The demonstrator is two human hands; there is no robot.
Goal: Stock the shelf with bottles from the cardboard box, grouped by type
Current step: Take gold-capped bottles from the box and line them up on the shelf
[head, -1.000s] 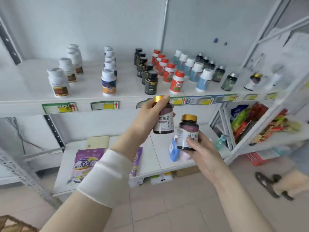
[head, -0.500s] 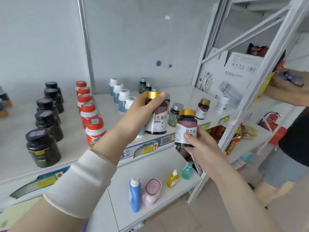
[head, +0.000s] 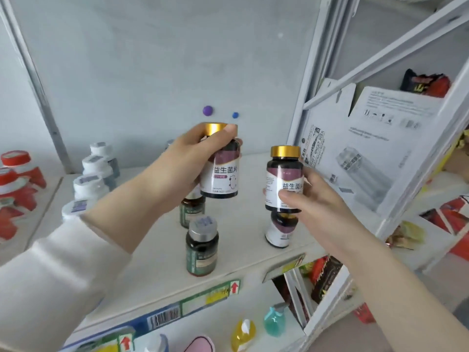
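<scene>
Item: two gold-capped bottles, same label. Left hand wraps the left bottle below its cap. Right hand pinches the right bottle low on its label. I read both as held above the shelf, over a matching shelved bottle, probably to extend that group.

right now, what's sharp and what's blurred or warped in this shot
Head view: left bottle and right bottle, both gold-capped, are sharpest, labels legible. Head view, left edge: red-capped bottles smear with blur. Head view: shelf upright leans and bows from the wide lens; lighting soft, no hard shadows.
</scene>
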